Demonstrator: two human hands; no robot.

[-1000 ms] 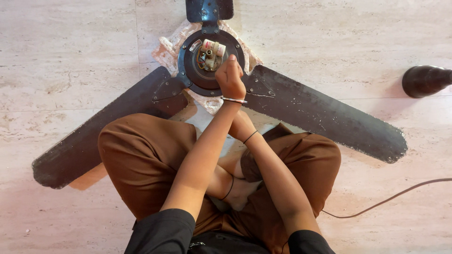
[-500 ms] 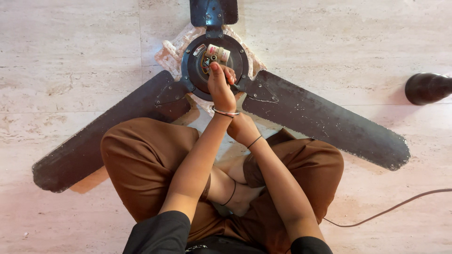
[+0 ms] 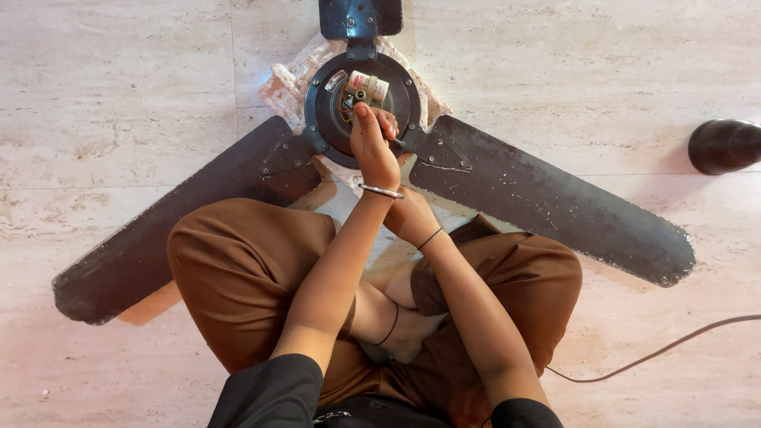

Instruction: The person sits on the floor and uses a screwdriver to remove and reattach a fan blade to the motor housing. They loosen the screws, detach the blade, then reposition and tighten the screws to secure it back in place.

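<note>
A black ceiling fan lies on the stone floor, its round motor hub [image 3: 329, 103] facing up between my knees. A small cream cylinder [image 3: 369, 84] with wires sits in the middle of the hub. My left hand [image 3: 372, 147], a metal bangle at the wrist, rests on the hub just below that cylinder. Its fingers are curled around what looks like a thin tool. My right hand [image 3: 411, 215] lies under the left wrist at the hub's near edge, and its fingers are hidden.
Three dark blades spread out: one to the left [image 3: 174, 230], one to the right [image 3: 555, 202], one away from me [image 3: 361, 17]. A white cloth [image 3: 285, 83] lies under the hub. A dark rounded object [image 3: 725, 145] and a cable [image 3: 658, 353] are on the right.
My left hand has crept slightly along the hub toward the cream cylinder. My right hand has stayed tucked under the left wrist. The fan has not moved.
</note>
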